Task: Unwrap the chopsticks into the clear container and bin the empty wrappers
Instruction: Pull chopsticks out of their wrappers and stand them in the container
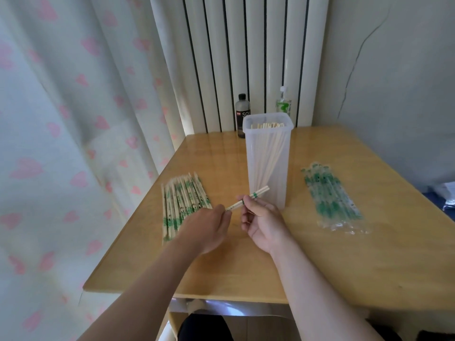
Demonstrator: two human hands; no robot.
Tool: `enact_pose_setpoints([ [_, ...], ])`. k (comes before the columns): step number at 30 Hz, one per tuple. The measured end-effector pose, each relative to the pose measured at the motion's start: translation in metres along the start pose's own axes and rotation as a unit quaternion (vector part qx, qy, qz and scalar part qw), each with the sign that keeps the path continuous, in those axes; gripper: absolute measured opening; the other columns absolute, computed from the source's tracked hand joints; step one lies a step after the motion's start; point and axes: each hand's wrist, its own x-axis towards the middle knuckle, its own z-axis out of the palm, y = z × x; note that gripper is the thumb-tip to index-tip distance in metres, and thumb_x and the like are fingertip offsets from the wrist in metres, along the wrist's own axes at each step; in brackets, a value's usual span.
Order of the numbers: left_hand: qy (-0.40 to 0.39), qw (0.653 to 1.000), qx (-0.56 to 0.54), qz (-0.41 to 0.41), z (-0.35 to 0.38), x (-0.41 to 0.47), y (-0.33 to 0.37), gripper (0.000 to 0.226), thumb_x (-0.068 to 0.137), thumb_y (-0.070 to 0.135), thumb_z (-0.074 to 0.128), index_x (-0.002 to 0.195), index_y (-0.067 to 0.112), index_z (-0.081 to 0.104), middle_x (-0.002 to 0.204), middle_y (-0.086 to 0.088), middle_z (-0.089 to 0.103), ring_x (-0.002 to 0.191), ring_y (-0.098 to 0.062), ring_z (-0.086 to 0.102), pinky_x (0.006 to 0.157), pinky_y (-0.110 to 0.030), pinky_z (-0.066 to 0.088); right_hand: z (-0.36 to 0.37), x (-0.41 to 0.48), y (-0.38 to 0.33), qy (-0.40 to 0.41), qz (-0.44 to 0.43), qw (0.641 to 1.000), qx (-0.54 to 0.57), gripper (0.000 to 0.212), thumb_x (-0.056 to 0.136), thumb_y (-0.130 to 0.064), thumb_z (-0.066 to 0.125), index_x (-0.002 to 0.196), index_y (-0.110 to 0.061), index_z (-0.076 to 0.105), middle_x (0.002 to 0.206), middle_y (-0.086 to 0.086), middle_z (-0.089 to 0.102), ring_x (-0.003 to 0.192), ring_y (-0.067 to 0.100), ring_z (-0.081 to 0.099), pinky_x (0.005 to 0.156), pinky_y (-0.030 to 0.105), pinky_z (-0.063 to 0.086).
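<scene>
Wrapped chopstick pair point(246, 201) is held above mid-table point(344, 267). Left hand point(206, 230) pinches the near end at the fingertips. Right hand point(263, 222) has fingers curled round the middle. Clear container point(268, 156) stands just behind. Tabletop gaps separate it from the wrapped pile point(182, 203) on the left and the empty wrappers point(332, 198) on the right.

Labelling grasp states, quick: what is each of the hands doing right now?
Left hand: pinching one end of the chopstick pair.
Right hand: gripping the same pair mid-length.
</scene>
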Motion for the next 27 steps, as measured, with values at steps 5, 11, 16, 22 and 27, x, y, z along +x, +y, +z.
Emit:
enact_pose_setpoints([
  [5, -0.013, 0.999, 0.036, -0.005, -0.007, -0.006, -0.019, 0.040, 0.104, 0.050, 0.027, 0.086, 0.023, 0.051, 0.073, 0.002, 0.060, 0.069, -0.025, 0.060, 0.062, -0.035, 0.047, -0.007, 0.005, -0.003, 0.071, -0.023, 0.993, 0.094, 0.017, 0.099, -0.018, 0.062, 0.101, -0.007, 0.074, 0.065, -0.002, 0.050, 0.055, 0.010, 0.044, 0.046, 0.023, 0.033],
  [11, 0.009, 0.997, 0.077, -0.007, -0.016, -0.002, -0.005, 0.034, 0.104, 0.046, 0.029, 0.083, 0.025, 0.044, 0.068, 0.002, 0.051, 0.068, -0.027, 0.057, 0.060, -0.034, 0.038, -0.005, 0.002, 0.002, 0.031, -0.020, 0.999, 0.019, 0.015, 0.097, -0.019, 0.066, 0.100, -0.007, 0.074, 0.067, 0.004, 0.053, 0.057, 0.015, 0.048, 0.050, 0.027, 0.038],
  [16, 0.011, 0.997, 0.079, 0.020, -0.019, 0.002, 0.001, 0.034, 0.104, 0.046, 0.029, 0.083, 0.024, 0.043, 0.064, 0.005, 0.049, 0.063, -0.026, 0.055, 0.061, -0.034, 0.044, -0.007, -0.004, -0.010, 0.066, -0.041, 0.996, 0.032, 0.014, 0.096, -0.015, 0.066, 0.096, -0.006, 0.076, 0.071, 0.007, 0.058, 0.057, 0.016, 0.053, 0.047, 0.027, 0.036],
  [22, -0.001, 0.997, 0.064, 0.033, -0.024, 0.017, 0.011, 0.034, 0.101, 0.054, 0.029, 0.090, 0.028, 0.047, 0.072, 0.006, 0.051, 0.073, -0.025, 0.060, 0.063, -0.034, 0.045, -0.018, -0.018, -0.043, 0.130, -0.102, 0.986, 0.030, 0.013, 0.095, -0.010, 0.068, 0.090, 0.000, 0.074, 0.070, 0.009, 0.062, 0.056, 0.018, 0.057, 0.044, 0.027, 0.035],
  [27, 0.023, 0.995, -0.049, 0.079, -0.024, 0.034, 0.058, 0.045, 0.100, 0.052, 0.038, 0.130, 0.022, 0.053, 0.104, -0.004, 0.063, 0.096, -0.028, 0.063, 0.080, -0.040, 0.052, -0.025, -0.032, -0.056, 0.143, -0.114, 0.982, 0.037, 0.010, 0.094, -0.007, 0.069, 0.084, -0.003, 0.072, 0.066, 0.008, 0.057, 0.055, 0.018, 0.052, 0.048, 0.029, 0.034],
])
